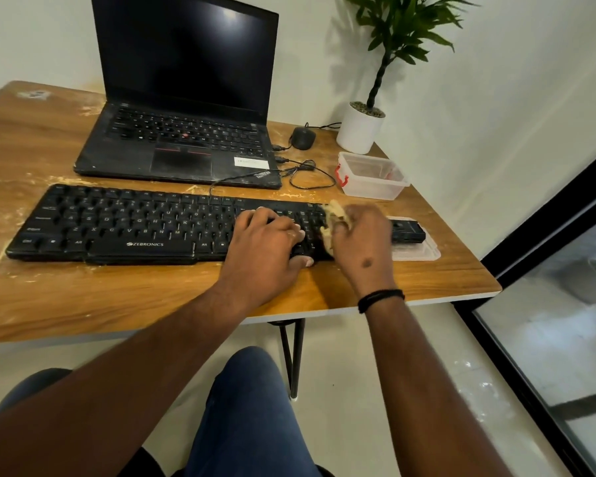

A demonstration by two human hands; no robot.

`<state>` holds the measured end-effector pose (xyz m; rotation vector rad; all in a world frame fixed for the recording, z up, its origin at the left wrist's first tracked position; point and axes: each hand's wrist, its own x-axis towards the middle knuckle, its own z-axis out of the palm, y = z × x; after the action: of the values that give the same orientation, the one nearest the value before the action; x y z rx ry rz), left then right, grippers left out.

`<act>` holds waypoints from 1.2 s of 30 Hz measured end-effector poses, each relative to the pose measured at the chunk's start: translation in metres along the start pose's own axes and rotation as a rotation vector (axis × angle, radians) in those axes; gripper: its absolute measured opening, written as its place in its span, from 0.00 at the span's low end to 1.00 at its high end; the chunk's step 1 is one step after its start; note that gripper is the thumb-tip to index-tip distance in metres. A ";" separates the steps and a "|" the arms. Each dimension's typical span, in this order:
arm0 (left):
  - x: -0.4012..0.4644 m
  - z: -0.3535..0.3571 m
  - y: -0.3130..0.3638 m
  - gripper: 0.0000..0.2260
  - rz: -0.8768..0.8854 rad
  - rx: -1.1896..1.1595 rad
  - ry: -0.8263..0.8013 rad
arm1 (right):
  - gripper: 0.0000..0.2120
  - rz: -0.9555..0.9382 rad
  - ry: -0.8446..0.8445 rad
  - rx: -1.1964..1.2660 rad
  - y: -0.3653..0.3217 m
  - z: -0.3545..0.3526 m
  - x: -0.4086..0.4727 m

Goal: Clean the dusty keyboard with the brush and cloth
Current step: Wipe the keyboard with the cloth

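The keyboard lies on the table with its long axis left-to-right — the left hand presses flat on the right-centre keys, the right hand grips the bunched cloth over the right end — so the uncleaned span extends leftward.

1 keyboard, 1 laptop, 2 hands

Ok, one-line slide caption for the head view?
Right hand wipes the keyboard's right end with a cloth while the left hand steadies it.
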<state>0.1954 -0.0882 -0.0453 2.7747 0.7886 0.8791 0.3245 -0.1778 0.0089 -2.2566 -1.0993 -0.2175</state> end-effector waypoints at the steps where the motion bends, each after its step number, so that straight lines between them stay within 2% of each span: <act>1: 0.001 0.000 0.000 0.23 -0.002 -0.001 -0.004 | 0.10 0.045 0.036 -0.046 0.007 0.000 0.008; 3: 0.001 0.002 -0.001 0.24 0.001 0.003 -0.006 | 0.07 0.094 -0.009 -0.131 0.012 0.008 0.018; 5: 0.001 0.002 -0.002 0.24 0.005 0.013 -0.002 | 0.06 0.056 -0.081 -0.193 0.011 0.019 0.024; 7: 0.001 0.002 -0.002 0.24 0.002 0.010 -0.003 | 0.09 0.037 -0.094 -0.221 0.009 0.021 0.035; 10: 0.001 0.003 -0.001 0.24 0.005 0.016 -0.009 | 0.14 0.087 -0.052 -0.139 0.006 0.013 0.053; 15: 0.001 0.002 -0.002 0.24 0.004 0.027 -0.002 | 0.11 -0.052 -0.114 -0.175 -0.003 0.026 0.039; 20: 0.001 0.000 -0.001 0.24 0.012 0.039 -0.012 | 0.14 -0.060 -0.003 -0.160 0.002 0.028 0.040; 22: 0.001 -0.001 0.000 0.24 0.015 0.040 -0.012 | 0.14 -0.019 0.068 0.017 0.002 0.023 0.038; 26: 0.002 -0.003 0.002 0.25 0.009 0.027 -0.013 | 0.04 0.204 0.175 0.534 0.005 0.001 0.026; 31: 0.001 -0.007 0.004 0.23 -0.018 -0.141 0.102 | 0.18 0.369 0.143 1.055 0.022 -0.026 0.007; 34: 0.003 -0.011 0.012 0.19 -0.046 -0.331 0.239 | 0.24 0.326 0.103 1.127 0.027 -0.032 -0.008; 36: 0.010 -0.018 0.029 0.18 -0.119 -0.541 0.268 | 0.24 0.301 0.082 1.183 0.028 -0.034 -0.014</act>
<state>0.2055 -0.1082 -0.0180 2.1504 0.6231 1.2407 0.3406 -0.2194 0.0179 -1.2746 -0.5540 0.3796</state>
